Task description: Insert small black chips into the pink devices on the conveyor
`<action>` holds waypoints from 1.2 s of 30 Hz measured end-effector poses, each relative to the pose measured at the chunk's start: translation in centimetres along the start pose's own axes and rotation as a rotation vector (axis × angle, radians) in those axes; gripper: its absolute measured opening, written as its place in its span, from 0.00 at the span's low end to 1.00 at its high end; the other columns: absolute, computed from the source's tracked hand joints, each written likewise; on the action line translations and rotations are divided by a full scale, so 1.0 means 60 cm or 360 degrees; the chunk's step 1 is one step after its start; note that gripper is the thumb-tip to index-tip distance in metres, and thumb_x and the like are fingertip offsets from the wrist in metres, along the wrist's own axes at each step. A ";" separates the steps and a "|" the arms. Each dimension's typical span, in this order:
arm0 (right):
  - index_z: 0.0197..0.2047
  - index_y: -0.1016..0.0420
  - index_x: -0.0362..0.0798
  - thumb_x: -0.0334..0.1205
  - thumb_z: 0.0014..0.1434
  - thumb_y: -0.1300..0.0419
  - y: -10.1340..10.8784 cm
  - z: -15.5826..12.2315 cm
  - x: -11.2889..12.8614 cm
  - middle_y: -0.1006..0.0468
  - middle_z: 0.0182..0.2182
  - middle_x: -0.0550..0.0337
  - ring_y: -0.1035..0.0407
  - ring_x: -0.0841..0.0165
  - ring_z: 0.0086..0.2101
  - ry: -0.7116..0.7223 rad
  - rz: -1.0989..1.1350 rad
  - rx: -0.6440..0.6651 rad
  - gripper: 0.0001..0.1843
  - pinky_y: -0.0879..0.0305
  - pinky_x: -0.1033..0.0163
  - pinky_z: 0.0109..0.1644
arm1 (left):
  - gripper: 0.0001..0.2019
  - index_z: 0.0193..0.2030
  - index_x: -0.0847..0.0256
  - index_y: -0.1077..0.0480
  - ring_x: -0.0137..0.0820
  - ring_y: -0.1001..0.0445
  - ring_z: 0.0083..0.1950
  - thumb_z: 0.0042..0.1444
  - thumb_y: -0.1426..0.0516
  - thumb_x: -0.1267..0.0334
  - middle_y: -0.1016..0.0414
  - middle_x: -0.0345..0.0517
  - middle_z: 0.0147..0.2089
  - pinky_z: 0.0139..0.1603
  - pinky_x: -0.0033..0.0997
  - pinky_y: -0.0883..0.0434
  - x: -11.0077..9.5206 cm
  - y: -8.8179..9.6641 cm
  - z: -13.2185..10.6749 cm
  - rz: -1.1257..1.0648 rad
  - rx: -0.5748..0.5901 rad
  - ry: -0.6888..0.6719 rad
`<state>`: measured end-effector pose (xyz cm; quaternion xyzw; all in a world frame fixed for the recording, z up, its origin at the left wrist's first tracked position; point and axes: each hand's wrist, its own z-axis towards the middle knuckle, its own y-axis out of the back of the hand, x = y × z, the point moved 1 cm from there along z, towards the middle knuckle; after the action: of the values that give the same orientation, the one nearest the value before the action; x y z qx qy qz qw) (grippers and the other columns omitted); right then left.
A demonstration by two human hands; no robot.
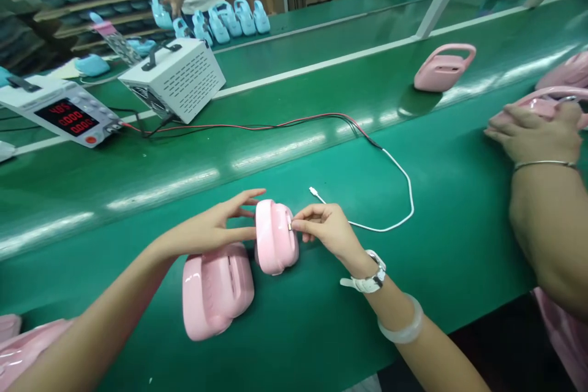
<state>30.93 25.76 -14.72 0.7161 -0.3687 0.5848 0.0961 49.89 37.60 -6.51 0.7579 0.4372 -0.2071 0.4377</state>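
Left grip spread loosely against glossy, rounded pink case, right grip pinching tiny metallic piece

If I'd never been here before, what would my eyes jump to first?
Probably the shiny pink device in the middle, with the left hand spread beside it and the right hand pinching a small metal-tipped piece against it. Next, perhaps, the glowing red numbers on the white box at the left, then the light-blue devices lined up at the back.
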 end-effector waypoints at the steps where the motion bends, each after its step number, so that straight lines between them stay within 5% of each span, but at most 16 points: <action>1: 0.24 0.22 0.42 0.42 0.37 0.28 -0.001 -0.001 -0.002 0.26 0.17 0.62 0.36 0.76 0.17 0.0007 0.0035 -0.0006 0.13 0.43 0.70 0.20 | 0.35 0.69 0.48 0.54 0.40 0.39 0.65 0.59 0.45 0.49 0.45 0.44 0.69 0.60 0.35 0.34 -0.009 -0.002 0.015 0.0070 0.0080 0.0009; 7: 0.23 0.22 0.43 0.41 0.37 0.27 -0.009 -0.009 -0.002 0.25 0.18 0.61 0.35 0.75 0.17 -0.0014 0.0131 0.0000 0.12 0.40 0.69 0.23 | 0.30 0.67 0.52 0.49 0.38 0.40 0.66 0.60 0.46 0.54 0.44 0.41 0.69 0.62 0.30 0.38 -0.012 -0.001 0.043 0.0036 0.0354 -0.0086; 13: 0.24 0.22 0.45 0.42 0.41 0.29 -0.013 -0.008 -0.013 0.23 0.21 0.59 0.35 0.73 0.21 0.0083 0.0084 -0.0007 0.11 0.39 0.66 0.26 | 0.30 0.69 0.51 0.52 0.39 0.53 0.71 0.61 0.49 0.51 0.53 0.40 0.72 0.69 0.33 0.49 -0.001 -0.002 0.036 0.0006 0.0369 -0.0025; 20: 0.25 0.24 0.45 0.48 0.40 0.28 -0.015 -0.003 -0.032 0.28 0.22 0.64 0.41 0.77 0.19 0.0009 0.0238 0.0123 0.16 0.47 0.70 0.21 | 0.32 0.70 0.50 0.55 0.38 0.51 0.71 0.61 0.49 0.50 0.60 0.39 0.73 0.66 0.28 0.44 -0.003 -0.006 0.035 -0.0105 0.0435 0.0060; 30: 0.30 0.28 0.44 0.46 0.37 0.25 -0.001 0.010 -0.037 0.32 0.22 0.69 0.39 0.79 0.21 -0.0122 0.0425 0.0434 0.21 0.39 0.72 0.25 | 0.31 0.68 0.51 0.51 0.35 0.53 0.71 0.59 0.49 0.50 0.43 0.44 0.67 0.69 0.33 0.50 -0.010 -0.006 0.048 -0.0013 0.0538 -0.0006; 36: 0.30 0.28 0.45 0.44 0.37 0.25 0.003 0.013 -0.044 0.30 0.22 0.70 0.37 0.80 0.20 -0.0134 0.0437 0.0418 0.21 0.37 0.73 0.25 | 0.28 0.66 0.58 0.49 0.36 0.50 0.69 0.60 0.50 0.54 0.46 0.47 0.66 0.66 0.28 0.46 -0.017 -0.009 0.050 0.0127 0.0582 -0.0174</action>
<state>31.27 26.27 -17.38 0.6894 -0.3870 0.6050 -0.0945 49.07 34.71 -7.64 0.8291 0.3375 -0.3063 0.3237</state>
